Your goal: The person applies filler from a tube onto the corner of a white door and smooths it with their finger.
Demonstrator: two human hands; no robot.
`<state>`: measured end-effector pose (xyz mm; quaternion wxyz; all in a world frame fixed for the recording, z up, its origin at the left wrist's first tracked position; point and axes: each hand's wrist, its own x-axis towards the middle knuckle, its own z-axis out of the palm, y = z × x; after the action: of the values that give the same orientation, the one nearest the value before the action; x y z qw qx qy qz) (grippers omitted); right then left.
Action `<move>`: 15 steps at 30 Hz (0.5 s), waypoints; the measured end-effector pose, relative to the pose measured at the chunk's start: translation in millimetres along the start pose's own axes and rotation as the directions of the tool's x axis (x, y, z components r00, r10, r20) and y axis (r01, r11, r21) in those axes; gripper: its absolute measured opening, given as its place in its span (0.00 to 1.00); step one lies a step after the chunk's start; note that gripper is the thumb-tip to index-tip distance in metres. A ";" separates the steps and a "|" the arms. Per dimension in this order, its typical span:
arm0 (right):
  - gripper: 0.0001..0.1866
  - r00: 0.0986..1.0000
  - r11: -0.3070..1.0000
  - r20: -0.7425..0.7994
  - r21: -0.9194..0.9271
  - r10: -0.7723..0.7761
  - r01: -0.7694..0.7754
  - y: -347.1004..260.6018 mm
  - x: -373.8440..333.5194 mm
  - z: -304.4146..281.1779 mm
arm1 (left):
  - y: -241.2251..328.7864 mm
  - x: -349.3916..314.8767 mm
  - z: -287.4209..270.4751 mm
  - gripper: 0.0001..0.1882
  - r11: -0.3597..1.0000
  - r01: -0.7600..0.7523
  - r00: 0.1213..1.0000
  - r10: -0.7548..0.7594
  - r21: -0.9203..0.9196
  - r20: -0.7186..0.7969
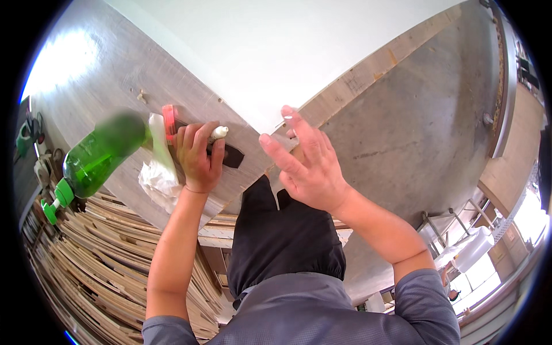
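Observation:
My left hand (198, 155) is closed round a small white bottle (218, 134), whose narrow tip points up past the thumb. Under and beside this hand lie a dark flat piece (232, 156) and a red item (168, 121), both partly hidden by the fingers. My right hand (313, 167) hovers by the near corner of a large white panel (253, 63), with thumb and fingers apart. A whitish spot shows on one fingertip, too small to make out. Left of my left hand are a crumpled white tissue (158, 181) and a green pump bottle (95, 161).
The grey worktop (109, 63) runs along the panel's left side. A wooden strip (368, 72) follows its right edge, above a grey floor (402, 138). Stacked wooden strips (109, 264) fill the lower left. A metal-legged stand (454, 224) is at right.

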<state>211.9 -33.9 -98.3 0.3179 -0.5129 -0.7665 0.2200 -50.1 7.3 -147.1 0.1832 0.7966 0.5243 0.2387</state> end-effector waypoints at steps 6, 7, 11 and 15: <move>0.40 0.973 0.992 0.194 0.049 -0.122 0.115 -22.4 -21.3 9.1 | -0.5 0.0 1.1 0.14 1.000 -0.015 1.000 0.015 -0.007 -0.005; 0.39 0.988 0.997 0.135 0.024 -0.071 0.069 -19.4 -20.8 9.4 | -0.3 0.9 1.4 0.14 1.000 -0.017 1.000 0.017 -0.009 -0.007; 0.39 0.998 0.998 -0.013 -0.032 0.054 -0.054 -4.1 -14.8 13.3 | 1.1 0.5 -0.3 0.14 1.000 -0.011 1.000 0.011 -0.002 -0.003; 0.37 0.971 0.999 0.236 0.023 -0.040 0.035 -22.6 -21.0 8.3 | 1.2 1.0 1.0 0.14 1.000 -0.018 1.000 0.018 -0.004 -0.011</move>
<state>197.1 -62.0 -94.6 0.2332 -0.4654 -0.8064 0.2805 -48.3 7.7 -147.0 0.1797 0.7995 0.5178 0.2458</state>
